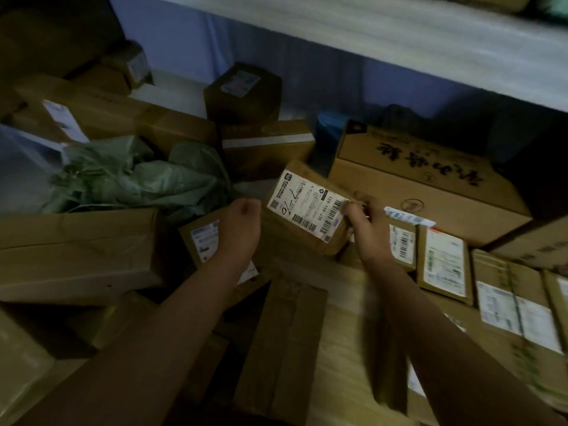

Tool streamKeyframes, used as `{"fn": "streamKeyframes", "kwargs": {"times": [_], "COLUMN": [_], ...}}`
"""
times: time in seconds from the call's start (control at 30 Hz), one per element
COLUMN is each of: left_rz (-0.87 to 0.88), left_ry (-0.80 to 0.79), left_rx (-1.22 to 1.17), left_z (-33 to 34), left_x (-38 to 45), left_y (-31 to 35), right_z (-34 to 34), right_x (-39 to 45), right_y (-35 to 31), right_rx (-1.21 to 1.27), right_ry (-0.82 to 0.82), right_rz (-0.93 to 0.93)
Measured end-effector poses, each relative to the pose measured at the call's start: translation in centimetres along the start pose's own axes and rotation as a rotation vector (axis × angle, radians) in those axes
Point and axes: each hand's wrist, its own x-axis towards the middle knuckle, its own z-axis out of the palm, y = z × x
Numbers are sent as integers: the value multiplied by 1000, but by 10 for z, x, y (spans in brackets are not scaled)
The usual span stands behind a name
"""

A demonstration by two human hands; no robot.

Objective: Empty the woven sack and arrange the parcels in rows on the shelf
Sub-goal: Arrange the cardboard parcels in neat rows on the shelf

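Filling the lower shelf from wall to front edge, brown parcels lay in a jumble, which I judged meant the rows were only begun. The biggest, a printed carton, sat at the right rear, probably parked there as an anchor. The green woven sack lay slumped and crumpled at the left among the boxes, apparently emptied or nearly so. Along the right front, labelled boxes stood side by side, labels up, likely so they could be read. Between the hands, a small parcel was held tilted with its label facing up; the left hand gripped its left edge, and the right hand pinched its right end, seemingly steadying it for placing.
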Motion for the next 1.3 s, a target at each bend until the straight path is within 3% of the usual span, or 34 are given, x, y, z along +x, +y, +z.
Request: {"fn": "streamKeyframes", "kwargs": {"times": [0.17,0.3,0.47,0.67,1.0,1.3], "left_rz": [79,170,196,288,286,235], "left_ry": [-220,-244,-328,-277,-230,-494], "left_rx": [141,310,530,747,833,804], "left_z": [29,51,61,59,61,64], "left_x": [-39,-60,-77,-77,-81,-83], "left_y": [3,-4,-20,-27,-37,-36], "right_z": [-57,-88,-96,-91,-93,-79], "right_x": [-26,-44,-61,-67,-67,-66], "right_y": [5,13,31,38,42,57], "right_rx": [169,178,-46,-287,-636,-900], "right_ry": [61,103,84,104,153,50], "right_rz": [27,58,47,35,10,-43]}}
